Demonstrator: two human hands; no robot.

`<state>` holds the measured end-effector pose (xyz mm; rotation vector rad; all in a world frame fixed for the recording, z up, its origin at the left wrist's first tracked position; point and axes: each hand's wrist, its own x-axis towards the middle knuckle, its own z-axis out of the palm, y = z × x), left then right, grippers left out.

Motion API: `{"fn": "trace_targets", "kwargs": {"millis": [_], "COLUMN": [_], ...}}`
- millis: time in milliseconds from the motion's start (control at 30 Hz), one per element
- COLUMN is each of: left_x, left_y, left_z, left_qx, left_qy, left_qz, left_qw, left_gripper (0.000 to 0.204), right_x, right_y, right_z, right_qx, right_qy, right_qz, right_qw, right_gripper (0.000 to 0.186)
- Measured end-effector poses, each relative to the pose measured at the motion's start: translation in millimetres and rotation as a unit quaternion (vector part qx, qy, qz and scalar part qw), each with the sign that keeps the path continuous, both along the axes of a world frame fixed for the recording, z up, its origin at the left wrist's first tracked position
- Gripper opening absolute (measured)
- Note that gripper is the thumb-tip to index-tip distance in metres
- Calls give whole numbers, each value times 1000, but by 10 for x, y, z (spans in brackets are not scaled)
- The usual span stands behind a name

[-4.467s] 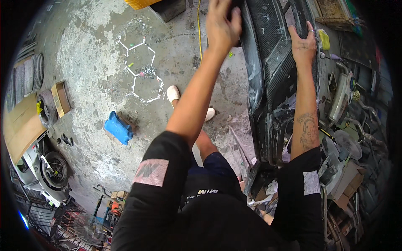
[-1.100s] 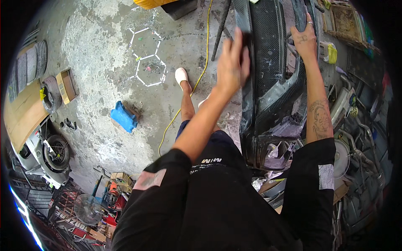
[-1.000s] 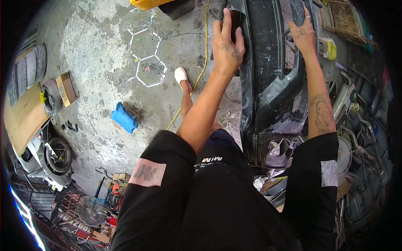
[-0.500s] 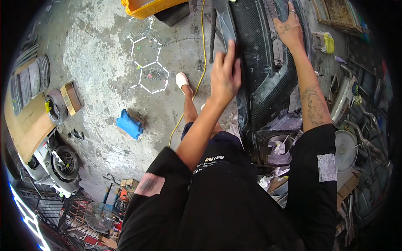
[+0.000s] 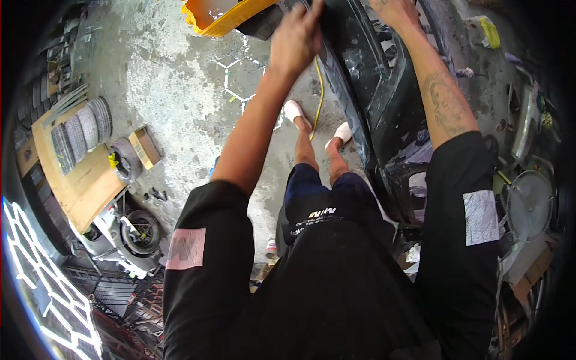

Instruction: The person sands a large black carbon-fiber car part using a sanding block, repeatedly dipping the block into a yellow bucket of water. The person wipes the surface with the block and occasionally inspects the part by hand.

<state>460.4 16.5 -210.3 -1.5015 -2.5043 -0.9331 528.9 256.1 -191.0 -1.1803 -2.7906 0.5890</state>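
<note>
A large black car bumper (image 5: pixel 360 78) with openings runs from the top of the view down along my right side. Its surface has dull, scuffed patches. My left hand (image 5: pixel 295 41) is raised by the bumper's upper left edge, beside the yellow container. It is slightly blurred, with a finger stretched out and nothing visible in it; whether it touches the bumper I cannot tell. At the top edge, my right hand (image 5: pixel 393 11) is over the bumper's upper part. Its fingers are cut off by the frame.
A yellow container (image 5: pixel 231 18) holding greyish liquid sits at the top. A yellow cable (image 5: pixel 320 96) crosses the floor near my feet. Tyres (image 5: pixel 90 129), a wooden board (image 5: pixel 90 192) and a white scooter (image 5: pixel 135 234) stand left. A round fan (image 5: pixel 530 204) and metal pipes are right.
My left hand has moved up and left, away from the bumper's middle toward the yellow container. My right hand is now partly beyond the top edge. The whole view has shifted.
</note>
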Motion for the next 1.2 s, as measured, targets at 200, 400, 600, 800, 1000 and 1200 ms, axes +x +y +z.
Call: {"fn": "trace_targets", "kwargs": {"millis": [200,400,600,800,1000,1200], "left_x": [729,-130,429,557,-100,295], "left_y": [-98,405,377,187,563,284], "left_z": [130,207,312,232,396,419], "left_qx": [-98,-91,-147,-128,-195,-237], "left_qy": [-15,42,41,45,66,66], "left_qz": [-5,2,-71,-35,-53,-111], "left_qw": [995,995,986,990,977,963], "left_gripper": [56,54,52,58,51,56], "right_x": [183,90,355,251,208,349], "right_y": [67,166,356,198,254,130], "right_z": [7,256,201,340,225,201], "right_qx": [-51,-74,-87,-104,-82,-90], "right_qy": [-26,4,-25,-42,-2,-10], "right_qz": [-29,0,-33,-16,-19,-19], "right_qw": [998,997,995,994,996,996], "right_gripper": [93,94,92,91,91,92]}}
